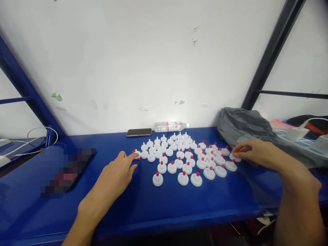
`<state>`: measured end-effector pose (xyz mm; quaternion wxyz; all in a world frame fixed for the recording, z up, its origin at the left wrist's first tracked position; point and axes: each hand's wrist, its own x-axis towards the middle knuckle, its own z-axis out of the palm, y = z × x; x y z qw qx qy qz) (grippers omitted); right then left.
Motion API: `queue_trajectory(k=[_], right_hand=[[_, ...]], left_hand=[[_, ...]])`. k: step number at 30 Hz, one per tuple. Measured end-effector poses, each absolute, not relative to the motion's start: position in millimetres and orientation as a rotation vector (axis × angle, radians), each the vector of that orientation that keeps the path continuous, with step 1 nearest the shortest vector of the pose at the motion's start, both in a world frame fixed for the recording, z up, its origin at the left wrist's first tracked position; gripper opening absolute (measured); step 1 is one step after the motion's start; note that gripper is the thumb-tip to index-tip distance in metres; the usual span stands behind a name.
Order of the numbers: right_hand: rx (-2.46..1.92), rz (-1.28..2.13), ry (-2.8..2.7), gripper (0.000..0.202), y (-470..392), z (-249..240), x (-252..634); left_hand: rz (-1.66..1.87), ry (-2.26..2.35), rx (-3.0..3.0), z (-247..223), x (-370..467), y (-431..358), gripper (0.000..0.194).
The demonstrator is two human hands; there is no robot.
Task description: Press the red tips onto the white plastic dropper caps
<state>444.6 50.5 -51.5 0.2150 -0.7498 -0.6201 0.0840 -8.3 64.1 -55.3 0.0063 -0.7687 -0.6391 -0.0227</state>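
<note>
Many white round nozzle lids (pixel 183 178) stand on a blue table; the front and right ones wear small red tips, while those at the back left have bare white nozzles (pixel 151 156). My left hand (pixel 116 172) is at the left edge of the group, thumb and index finger apart. Its index fingertip reaches a few loose red tips (pixel 138 159) beside a white lid (pixel 137 154). At the right edge, my right hand (pixel 249 152) has its fingers pinched at the top of a red-tipped lid (pixel 235 158), partly covering it.
Behind the lids lie a clear plastic bottle (pixel 170 126) and a phone (pixel 139 132). A grey plastic bag (pixel 238 124) sits at the right, near power strips (pixel 297 133). A dark, pixelated item (pixel 71 172) is at the left. Blue frame posts (pixel 36 92) flank the table.
</note>
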Motion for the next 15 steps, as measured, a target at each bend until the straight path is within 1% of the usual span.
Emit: queue_trajectory(k=[4,9,13,15], right_hand=[[-2.101,0.272,-1.719,0.013,54,-58,446],[-2.037,0.207,-1.831,0.027,55,-57,441],[-2.335,0.108,-1.661,0.026,51,-38,425],[-2.408,0.06,-1.595,0.026,47,-28,414]], left_hand=[[-0.011,-1.981,-2.435,-59,-8,63,0.049],[0.054,-1.996,-2.426,-60,-6,61,0.05],[0.06,-2.011,-2.412,-61,-6,63,0.047],[0.047,-2.009,-2.412,-61,-6,65,0.044]])
